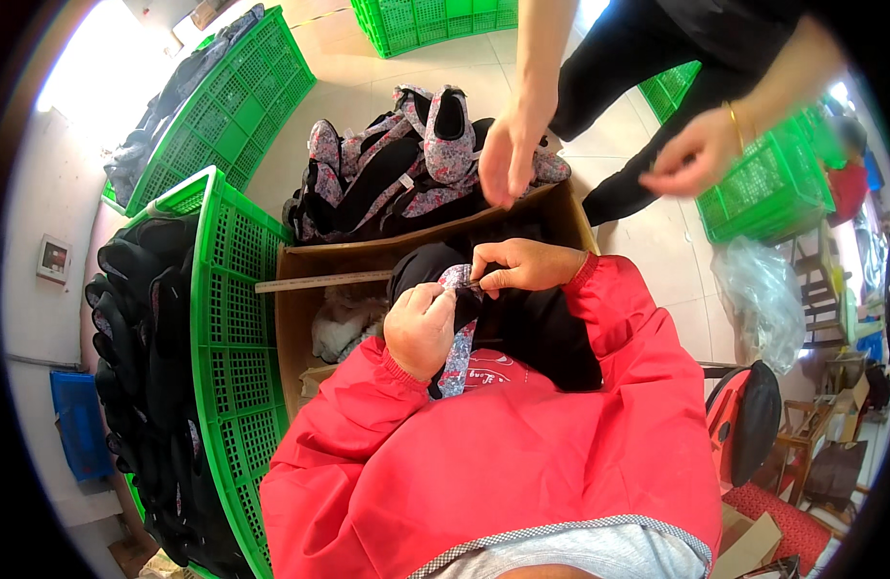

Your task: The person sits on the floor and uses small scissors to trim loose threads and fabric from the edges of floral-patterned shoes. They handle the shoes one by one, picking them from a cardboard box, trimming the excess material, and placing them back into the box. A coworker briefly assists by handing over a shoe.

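Over my lap, both hands grip a floral-print fabric shoe (456, 276) with a black part. My left hand (421, 330) is closed round its near left side, fingers folded. The thumb and forefinger of my right hand (530, 265) pinch its right edge. Much of the shoe is hidden by my fingers. A floral strip (457, 362) hangs below it onto my red smock (503, 444). Ahead lies a heap of floral-and-black shoes (449, 145) on the far side of a cardboard box (387, 241). Another person's hand (508, 154) reaches down to the heap's right end.
A green crate (237, 338) packed with black shoes stands close on my left; another green crate (228, 121) is behind it. A pale stick (319, 281) lies across the box. The co-worker's other hand (696, 154) hovers right. Beyond are a clear plastic bag (759, 299) and a green crate (764, 188).
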`<state>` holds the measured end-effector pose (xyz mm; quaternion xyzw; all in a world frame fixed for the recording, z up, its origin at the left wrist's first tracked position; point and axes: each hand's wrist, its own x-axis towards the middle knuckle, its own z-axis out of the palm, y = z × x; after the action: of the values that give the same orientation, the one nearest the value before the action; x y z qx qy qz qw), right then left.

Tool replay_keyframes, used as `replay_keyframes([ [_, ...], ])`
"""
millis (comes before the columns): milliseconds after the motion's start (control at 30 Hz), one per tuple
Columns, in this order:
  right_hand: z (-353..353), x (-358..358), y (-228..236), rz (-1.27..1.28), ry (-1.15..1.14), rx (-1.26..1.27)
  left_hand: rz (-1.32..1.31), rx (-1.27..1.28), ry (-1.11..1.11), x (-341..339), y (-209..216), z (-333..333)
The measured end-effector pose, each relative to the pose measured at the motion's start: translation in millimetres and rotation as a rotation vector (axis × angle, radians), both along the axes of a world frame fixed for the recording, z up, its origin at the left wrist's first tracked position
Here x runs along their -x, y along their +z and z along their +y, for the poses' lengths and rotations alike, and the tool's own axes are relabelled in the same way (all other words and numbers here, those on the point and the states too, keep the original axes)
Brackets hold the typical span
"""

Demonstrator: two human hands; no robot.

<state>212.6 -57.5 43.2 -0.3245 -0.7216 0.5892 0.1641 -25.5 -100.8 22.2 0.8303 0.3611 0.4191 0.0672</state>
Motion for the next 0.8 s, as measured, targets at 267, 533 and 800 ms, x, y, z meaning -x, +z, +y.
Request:
replay_keyframes([
  [267,3,2,-7,-0.026,0.001,-0.013,0.004,-0.006,-0.017,0,-1,1],
  [533,-5,8,-45,0.332,-0.211,0.047,-0.062,0.009,0.012,-1,7,4],
  [800,35,-3,-86,0.624,-0.082,0.708,-0.190,0.054,0.059,-1,5,8],
])
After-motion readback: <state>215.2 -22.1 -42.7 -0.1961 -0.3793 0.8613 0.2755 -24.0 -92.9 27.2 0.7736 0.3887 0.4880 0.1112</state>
